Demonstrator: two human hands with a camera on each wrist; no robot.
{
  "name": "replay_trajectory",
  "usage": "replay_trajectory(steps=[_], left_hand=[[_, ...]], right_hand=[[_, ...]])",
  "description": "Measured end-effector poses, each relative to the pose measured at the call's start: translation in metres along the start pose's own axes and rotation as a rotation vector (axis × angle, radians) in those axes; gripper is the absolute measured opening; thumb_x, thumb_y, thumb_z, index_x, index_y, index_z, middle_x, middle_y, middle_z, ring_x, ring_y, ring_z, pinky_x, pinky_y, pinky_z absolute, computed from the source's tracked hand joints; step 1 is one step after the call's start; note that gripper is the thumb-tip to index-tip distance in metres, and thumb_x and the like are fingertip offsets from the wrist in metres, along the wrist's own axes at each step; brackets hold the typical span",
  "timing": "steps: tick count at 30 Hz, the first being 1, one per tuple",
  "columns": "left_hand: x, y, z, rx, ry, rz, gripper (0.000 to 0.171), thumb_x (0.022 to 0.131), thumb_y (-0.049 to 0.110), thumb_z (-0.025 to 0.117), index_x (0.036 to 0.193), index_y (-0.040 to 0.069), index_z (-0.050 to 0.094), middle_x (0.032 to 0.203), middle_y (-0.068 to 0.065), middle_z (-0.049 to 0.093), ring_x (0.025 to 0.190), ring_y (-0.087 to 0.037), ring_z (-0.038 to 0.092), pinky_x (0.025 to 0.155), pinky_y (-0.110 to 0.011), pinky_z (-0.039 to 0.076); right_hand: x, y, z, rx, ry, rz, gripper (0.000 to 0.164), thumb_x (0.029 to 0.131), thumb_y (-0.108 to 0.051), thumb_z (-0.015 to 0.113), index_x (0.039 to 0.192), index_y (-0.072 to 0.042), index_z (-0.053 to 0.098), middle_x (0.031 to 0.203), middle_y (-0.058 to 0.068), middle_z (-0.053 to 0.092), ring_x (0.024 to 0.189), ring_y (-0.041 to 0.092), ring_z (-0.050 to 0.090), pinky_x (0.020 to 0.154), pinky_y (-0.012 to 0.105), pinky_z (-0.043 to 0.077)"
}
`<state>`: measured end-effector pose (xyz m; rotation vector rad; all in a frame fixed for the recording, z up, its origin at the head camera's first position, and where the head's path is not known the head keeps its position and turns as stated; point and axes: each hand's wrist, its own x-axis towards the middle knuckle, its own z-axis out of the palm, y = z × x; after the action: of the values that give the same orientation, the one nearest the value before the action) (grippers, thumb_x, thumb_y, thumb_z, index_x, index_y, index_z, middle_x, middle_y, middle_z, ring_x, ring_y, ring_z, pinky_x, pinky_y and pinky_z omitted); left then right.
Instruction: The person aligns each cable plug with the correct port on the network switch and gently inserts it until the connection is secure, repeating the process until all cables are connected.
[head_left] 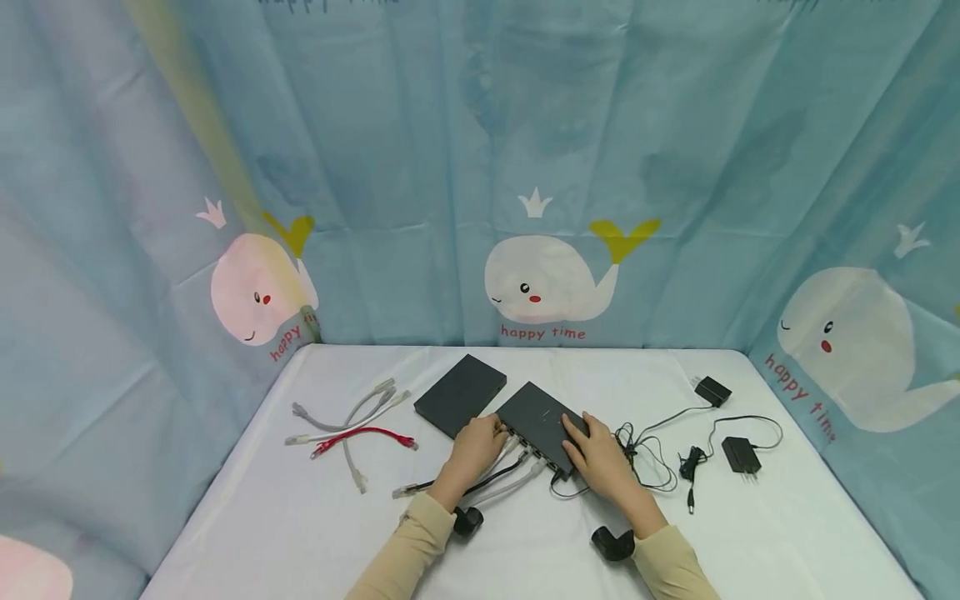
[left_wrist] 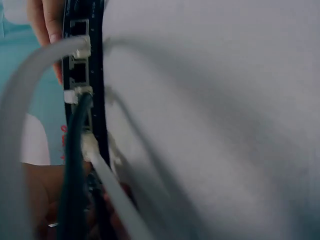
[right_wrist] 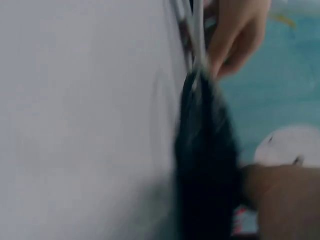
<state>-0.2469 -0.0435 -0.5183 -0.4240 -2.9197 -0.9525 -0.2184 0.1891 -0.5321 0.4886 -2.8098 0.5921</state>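
Note:
In the head view, a black network switch [head_left: 542,421] lies at an angle between both hands, ports facing the front left. Two pale network cables [head_left: 504,490] and a black one [head_left: 497,475] are plugged in; open ports show between their plugs in the left wrist view. My left hand [head_left: 474,454] is at the switch's left end and pinches another black cable [left_wrist: 102,212] close to the ports; its other plug [head_left: 405,492] lies on the table. With fingers over the top, my right hand [head_left: 602,458] grips the switch's right end.
A second black box [head_left: 461,395] lies behind at left. Grey and white cables [head_left: 352,421] and a red cable [head_left: 363,435] are spread on the left. Black power adapters [head_left: 712,391] with thin leads lie on the right. A patterned curtain [head_left: 450,167] stands behind the white table [head_left: 247,533].

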Motion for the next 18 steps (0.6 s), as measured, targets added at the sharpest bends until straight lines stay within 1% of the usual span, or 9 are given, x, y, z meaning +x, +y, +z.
replay_trajectory(steps=[2,5,8,11,15,18], left_hand=[[-0.003,0.003,-0.001,0.073,0.016,0.007,0.022,0.089,0.02,0.062,0.101,0.002,0.065,0.086,-0.012,0.066,0.059,-0.021,0.061,0.05,-0.029,0.048],[-0.005,0.006,-0.002,0.125,0.023,-0.004,0.028,0.088,0.022,0.064,0.107,0.002,0.065,0.094,-0.015,0.065,0.07,-0.027,0.064,0.057,-0.034,0.052],[-0.006,0.008,-0.001,0.172,0.028,-0.016,0.029,0.088,0.024,0.064,0.108,0.003,0.066,0.093,-0.013,0.063,0.073,-0.026,0.063,0.059,-0.035,0.052],[-0.009,0.01,-0.002,0.211,0.039,-0.011,0.028,0.088,0.024,0.064,0.108,0.004,0.066,0.091,-0.011,0.064,0.073,-0.025,0.064,0.059,-0.035,0.053],[-0.012,0.014,-0.003,0.256,0.06,-0.01,0.026,0.088,0.024,0.063,0.107,0.007,0.068,0.089,-0.008,0.066,0.075,-0.023,0.065,0.059,-0.036,0.053],[-0.014,0.017,-0.004,0.304,0.099,-0.005,0.024,0.087,0.024,0.065,0.105,0.009,0.07,0.089,-0.007,0.067,0.077,-0.024,0.064,0.059,-0.037,0.053]], right_hand=[[-0.002,-0.014,-0.005,-0.09,-0.012,0.031,0.048,0.093,-0.029,0.057,0.134,-0.005,0.049,0.139,0.03,0.036,0.127,0.046,0.037,0.098,0.059,0.035],[-0.009,-0.029,-0.011,-0.14,-0.034,0.06,0.051,0.089,-0.031,0.061,0.131,-0.002,0.052,0.138,0.03,0.037,0.127,0.045,0.038,0.099,0.056,0.036],[-0.019,-0.038,-0.014,-0.158,-0.047,0.057,0.054,0.085,-0.031,0.066,0.129,-0.002,0.054,0.136,0.032,0.039,0.124,0.045,0.041,0.096,0.054,0.04],[-0.028,-0.042,-0.014,-0.18,-0.028,0.044,0.054,0.082,-0.028,0.07,0.128,-0.002,0.055,0.133,0.033,0.042,0.122,0.046,0.043,0.092,0.053,0.044],[-0.035,-0.045,-0.012,-0.212,0.008,0.029,0.049,0.084,-0.023,0.069,0.127,-0.003,0.056,0.132,0.031,0.044,0.121,0.045,0.044,0.09,0.05,0.046],[-0.038,-0.046,-0.01,-0.234,0.018,0.029,0.049,0.084,-0.021,0.068,0.128,-0.003,0.055,0.133,0.03,0.045,0.122,0.044,0.044,0.089,0.048,0.047]])
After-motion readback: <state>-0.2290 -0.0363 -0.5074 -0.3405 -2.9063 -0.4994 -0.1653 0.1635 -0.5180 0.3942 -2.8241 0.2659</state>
